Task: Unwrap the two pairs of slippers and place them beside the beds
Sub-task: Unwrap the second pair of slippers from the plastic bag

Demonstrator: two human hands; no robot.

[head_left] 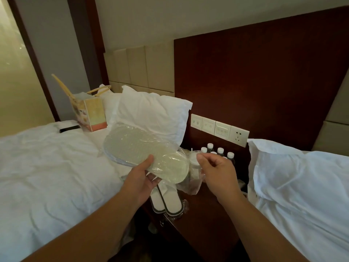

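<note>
Pale slippers (145,150) (clear, crinkled wrap)

No word, brand or number can be read from where I stand. Leftmost switch plate (196,122) on the wall panel: two small round pictograms, too small to make out. The next two plates (208,126) (222,131): faint marks, illegible. Paper bag (92,114) on the bed: printed picture and lettering, blurred. Bottles (220,151) on the tabletop: labels unreadable.
</note>
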